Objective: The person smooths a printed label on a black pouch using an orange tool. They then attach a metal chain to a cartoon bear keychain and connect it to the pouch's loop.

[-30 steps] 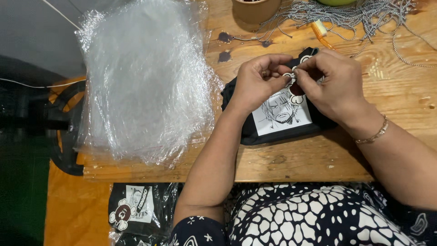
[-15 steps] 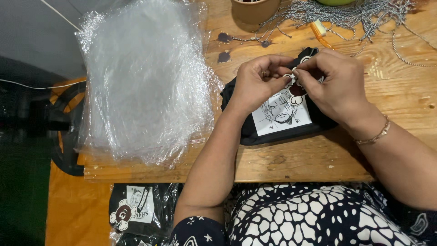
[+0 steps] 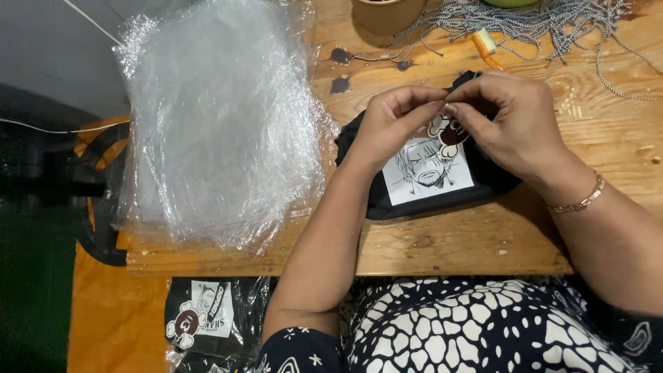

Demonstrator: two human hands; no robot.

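presently pinching a small charm [image 3: 450, 131] between left hand [image 3: 395, 124] and right hand [image 3: 512, 128] over black pouch [image 3: 428, 176], steadied on table [image 3: 442, 242].

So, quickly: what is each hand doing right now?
Left hand: closed, pinching the small charm over the black pouch.
Right hand: closed, pinching the same charm.
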